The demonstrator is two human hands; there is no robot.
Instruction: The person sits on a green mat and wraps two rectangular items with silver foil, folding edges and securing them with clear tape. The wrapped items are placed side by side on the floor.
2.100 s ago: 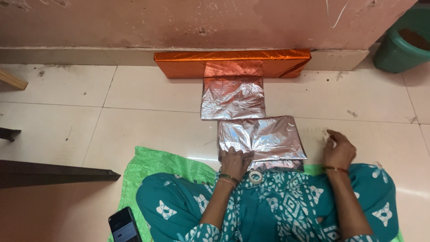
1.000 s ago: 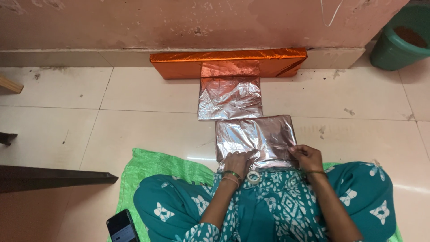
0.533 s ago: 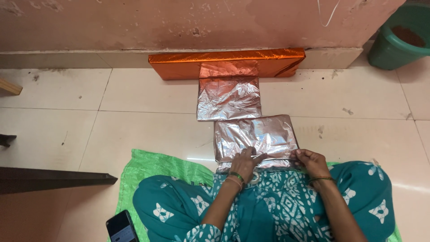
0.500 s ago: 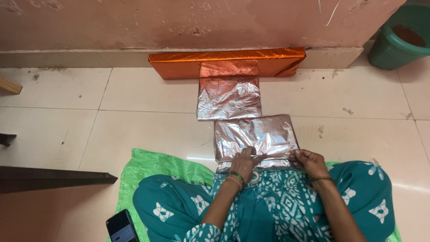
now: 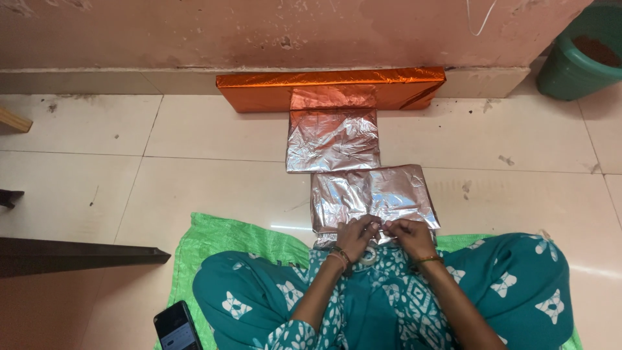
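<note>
Head view. Left hand (image 5: 356, 234) and right hand (image 5: 408, 234): fingertips meet at the near edge of the flat silver foil-wrapped rectangular package (image 5: 372, 194), both pinching the foil there; what lies between the fingertips is hidden. The package lies on the pale tiled floor (image 5: 194, 175), its near edge covered by the hands and lap. Small roll of clear tape (image 5: 368, 255): at 6 o'clock from the hands, on the lap, partly hidden by the left wrist. Second silver foil-wrapped package (image 5: 333, 139): at 12 o'clock, its far end leaning on the long orange foil-wrapped box (image 5: 259, 91) against the wall. Green woven mat (image 5: 220, 240): mostly under the legs. Black phone (image 5: 176, 327): at 7 o'clock, cut off. Green bucket (image 5: 570, 65): at 2 o'clock, cut off.
</note>
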